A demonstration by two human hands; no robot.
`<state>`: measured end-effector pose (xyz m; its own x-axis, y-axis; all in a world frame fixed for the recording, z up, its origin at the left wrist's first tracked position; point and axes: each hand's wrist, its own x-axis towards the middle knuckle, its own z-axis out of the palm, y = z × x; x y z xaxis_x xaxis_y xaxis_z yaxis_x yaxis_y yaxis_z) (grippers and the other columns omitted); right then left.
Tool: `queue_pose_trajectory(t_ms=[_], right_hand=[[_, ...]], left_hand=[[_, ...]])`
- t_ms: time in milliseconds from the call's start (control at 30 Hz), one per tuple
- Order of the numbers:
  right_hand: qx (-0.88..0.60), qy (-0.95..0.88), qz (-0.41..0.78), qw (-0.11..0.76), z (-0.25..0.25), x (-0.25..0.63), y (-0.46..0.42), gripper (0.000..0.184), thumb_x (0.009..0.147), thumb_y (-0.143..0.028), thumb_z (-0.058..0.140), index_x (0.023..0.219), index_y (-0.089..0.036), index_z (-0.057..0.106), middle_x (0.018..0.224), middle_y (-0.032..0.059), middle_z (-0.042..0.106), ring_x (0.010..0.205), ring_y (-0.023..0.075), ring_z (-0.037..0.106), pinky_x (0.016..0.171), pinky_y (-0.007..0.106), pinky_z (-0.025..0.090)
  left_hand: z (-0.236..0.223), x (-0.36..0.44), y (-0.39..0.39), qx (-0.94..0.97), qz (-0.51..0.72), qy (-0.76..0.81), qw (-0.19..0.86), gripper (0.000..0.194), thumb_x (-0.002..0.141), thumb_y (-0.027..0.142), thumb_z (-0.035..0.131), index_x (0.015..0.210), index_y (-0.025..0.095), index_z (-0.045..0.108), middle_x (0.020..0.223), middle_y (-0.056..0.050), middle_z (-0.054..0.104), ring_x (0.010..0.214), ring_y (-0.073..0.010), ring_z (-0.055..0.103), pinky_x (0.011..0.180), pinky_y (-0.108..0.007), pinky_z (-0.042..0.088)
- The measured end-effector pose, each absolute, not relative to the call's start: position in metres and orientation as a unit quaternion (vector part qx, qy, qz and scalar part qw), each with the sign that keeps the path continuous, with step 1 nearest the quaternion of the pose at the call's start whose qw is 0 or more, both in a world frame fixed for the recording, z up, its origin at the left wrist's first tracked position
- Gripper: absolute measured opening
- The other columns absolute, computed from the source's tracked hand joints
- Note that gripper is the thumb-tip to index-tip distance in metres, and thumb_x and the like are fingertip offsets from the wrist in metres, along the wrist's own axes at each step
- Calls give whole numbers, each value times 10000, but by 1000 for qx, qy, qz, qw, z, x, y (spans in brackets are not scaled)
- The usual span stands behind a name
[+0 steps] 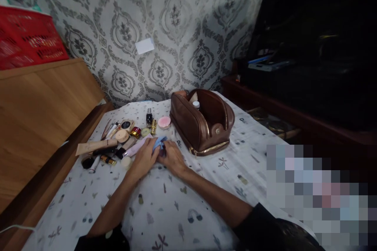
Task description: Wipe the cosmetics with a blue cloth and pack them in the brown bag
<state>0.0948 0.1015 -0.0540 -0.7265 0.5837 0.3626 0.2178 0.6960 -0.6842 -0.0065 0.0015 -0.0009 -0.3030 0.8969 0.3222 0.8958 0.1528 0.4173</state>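
Both my hands meet over a small blue object [159, 142] on the patterned white cloth [165, 211]. My left hand [145, 157] has its fingers curled round the blue thing from the left. My right hand [171, 157] pinches it from the right. What the blue item is I cannot make out. An open brown leather toiletry bag [203, 125] with a gold zip stands just right of my hands, a white-capped bottle [196, 104] inside it. Several cosmetics lie to the left: a beige tube [94, 146], a pink round compact [164, 122], a dark small bottle [149, 118].
A wooden board [41, 117] slopes along the left, with a red crate [28, 37] above it. Patterned wallpaper is behind. A dark wooden shelf [282, 110] with black items stands on the right. A white cable [14, 228] lies at the lower left.
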Motion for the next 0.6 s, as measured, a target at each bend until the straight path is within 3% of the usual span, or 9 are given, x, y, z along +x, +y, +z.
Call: queue_pose_trajectory(t_ms=[233, 367, 600], right_hand=[[-206, -872, 335, 292, -53, 96, 96, 398, 744, -340, 749, 1061, -164, 586, 1053, 104, 650, 995, 261, 572, 882, 387, 455], [-195, -871, 348, 287, -49, 100, 96, 576, 686, -370, 818, 1171, -159, 589, 1137, 114, 656, 1043, 276, 581, 918, 400, 458], [-186, -861, 383, 279, -43, 114, 101, 529, 686, -312, 818, 1147, -129, 636, 1142, 130, 671, 1069, 279, 593, 970, 424, 444]], left_hand=[[-12, -20, 4, 554, 337, 761, -6, 323, 919, 333, 483, 1202, 226, 596, 1169, -98, 647, 1117, -261, 584, 1011, -422, 446], [-11, -25, 6, 533, 389, 750, 48, 294, 920, 383, 490, 1108, 202, 627, 1048, -70, 692, 971, -234, 627, 918, -379, 483], [-15, -27, 7, 499, 465, 721, 121, 347, 925, 473, 482, 936, 169, 647, 878, -31, 667, 853, -186, 595, 804, -296, 474]])
